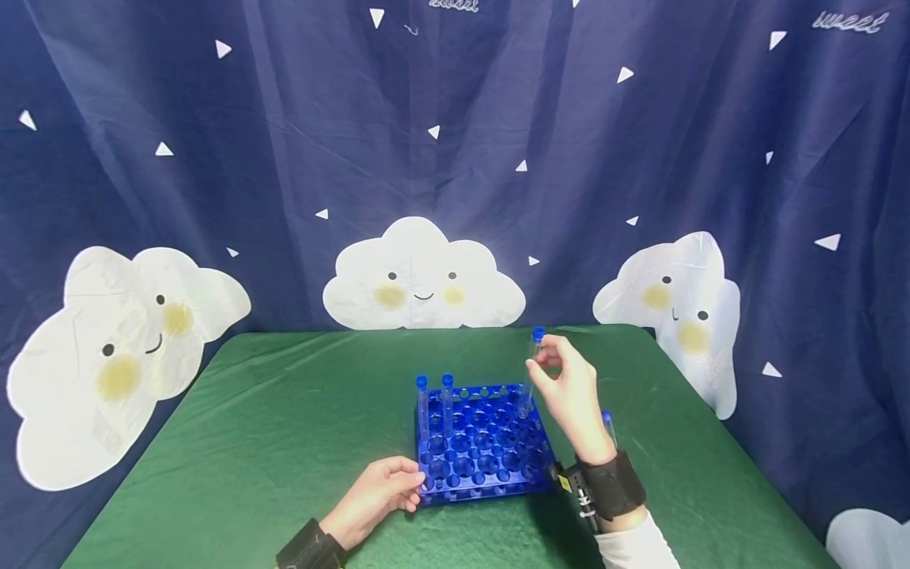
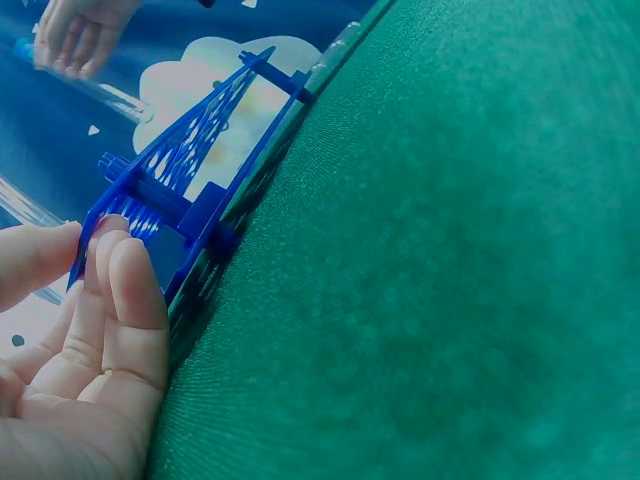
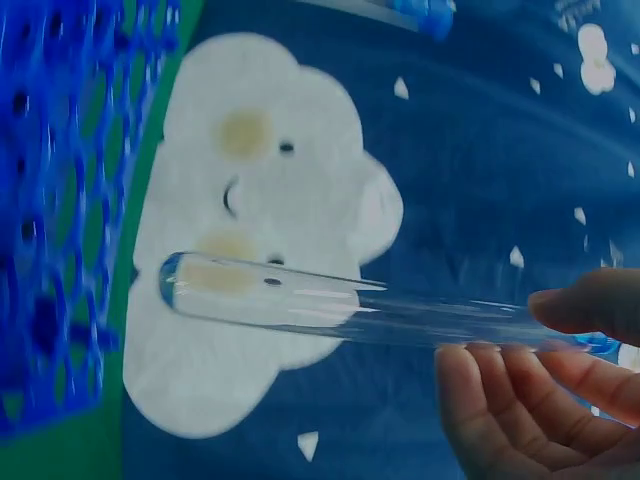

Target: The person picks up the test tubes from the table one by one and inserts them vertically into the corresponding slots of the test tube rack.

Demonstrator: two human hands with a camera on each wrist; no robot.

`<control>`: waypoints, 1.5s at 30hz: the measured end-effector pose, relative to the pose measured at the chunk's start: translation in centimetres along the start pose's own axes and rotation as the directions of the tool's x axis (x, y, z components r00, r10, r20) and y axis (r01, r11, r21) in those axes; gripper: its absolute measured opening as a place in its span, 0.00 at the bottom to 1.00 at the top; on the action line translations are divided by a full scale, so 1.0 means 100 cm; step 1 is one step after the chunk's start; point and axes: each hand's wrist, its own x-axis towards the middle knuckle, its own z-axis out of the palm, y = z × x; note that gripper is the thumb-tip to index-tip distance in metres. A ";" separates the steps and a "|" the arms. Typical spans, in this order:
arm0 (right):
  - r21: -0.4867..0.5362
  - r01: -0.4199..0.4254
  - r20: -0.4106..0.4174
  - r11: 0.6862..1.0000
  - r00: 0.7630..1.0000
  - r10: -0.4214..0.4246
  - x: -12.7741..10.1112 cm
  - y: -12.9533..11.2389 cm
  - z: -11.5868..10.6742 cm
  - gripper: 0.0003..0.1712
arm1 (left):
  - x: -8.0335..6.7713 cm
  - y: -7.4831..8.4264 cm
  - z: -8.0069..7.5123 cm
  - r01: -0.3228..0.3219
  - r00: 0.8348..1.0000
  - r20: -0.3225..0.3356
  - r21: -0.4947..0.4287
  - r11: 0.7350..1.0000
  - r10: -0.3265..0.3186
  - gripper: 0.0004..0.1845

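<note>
Head view: four tubes (image 1: 527, 392), one rack (image 1: 475, 479)

Dark blue curtain (image 1: 583, 197), upper right: the word "sweet" (image 1: 851, 21) stood in pale, slanted script.
Curtain, top centre: a second "sweet" (image 1: 455, 5) was partly cut off by the upper edge.
Curtain, right wrist view: pale script (image 3: 578, 14) was too blurred to read.
Yellow label (image 1: 565, 482), right wrist: any lettering was too small to read.

4 test tubes (image 1: 423, 411) (image 1: 448, 411) (image 1: 527, 391) (image 1: 610, 427) vis., 1 rack (image 1: 490, 491), 2 hands (image 1: 377, 494) (image 1: 572, 387), 2 wristbands (image 1: 310, 547) (image 1: 614, 484), 1 tbl (image 1: 213, 458)
</note>
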 end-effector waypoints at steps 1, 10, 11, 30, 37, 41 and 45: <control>0.016 0.011 0.006 1.000 1.000 -0.011 -0.002 -0.003 0.003 0.16 | 0.000 0.000 0.000 0.001 1.000 -0.001 0.000 1.000 -0.001 0.07; 0.104 0.087 0.043 0.991 0.995 -0.092 -0.015 -0.017 0.026 0.15 | 0.000 0.001 0.001 0.008 1.000 -0.001 -0.002 1.000 -0.008 0.07; 0.113 0.092 0.052 0.989 0.994 -0.098 -0.016 -0.018 0.028 0.15 | 0.000 0.001 0.001 0.008 1.000 -0.001 -0.002 1.000 -0.008 0.07; 0.111 0.105 0.186 0.988 0.975 -0.125 -0.034 -0.016 0.064 0.17 | 0.001 0.001 0.001 0.013 1.000 -0.011 -0.001 1.000 -0.013 0.07; 0.094 0.083 0.242 0.992 0.965 -0.103 -0.038 -0.013 0.070 0.16 | 0.001 0.001 0.001 0.021 1.000 -0.021 0.008 1.000 -0.021 0.08; 0.068 0.084 0.261 0.994 0.960 -0.099 -0.038 -0.010 0.071 0.17 | 0.001 0.001 0.001 0.021 0.999 -0.024 0.012 1.000 -0.021 0.09; 0.055 0.082 0.268 0.995 0.959 -0.094 -0.038 -0.008 0.072 0.17 | 0.001 0.001 0.001 0.025 0.999 -0.026 0.011 1.000 -0.024 0.08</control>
